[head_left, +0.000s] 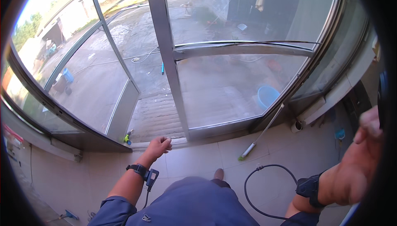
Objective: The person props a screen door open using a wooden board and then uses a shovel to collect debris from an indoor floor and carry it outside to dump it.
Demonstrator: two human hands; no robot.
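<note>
My left hand (159,147) hangs in front of the open doorway, its fingers loosely curled in with nothing visible in them. A black strap with a small cabled device (151,177) is on that wrist. At the right edge my right hand (359,162) is raised, its fingers bent beside a dark object (383,102) cut off by the picture's rim. What the fingers hold is not clear. A black strap (310,189) circles this wrist too, and a black cable (247,184) loops near it. Nearest to the left hand is the metal-framed glass door (167,56).
A long-handled brush (249,149) with green bristles leans against the door frame. Behind the glass stands a light blue basin (268,97). A yellow-green item (127,138) lies at the threshold. My shoe (219,174) is on the tiled floor (198,160). A white cup-like container (296,126) sits right.
</note>
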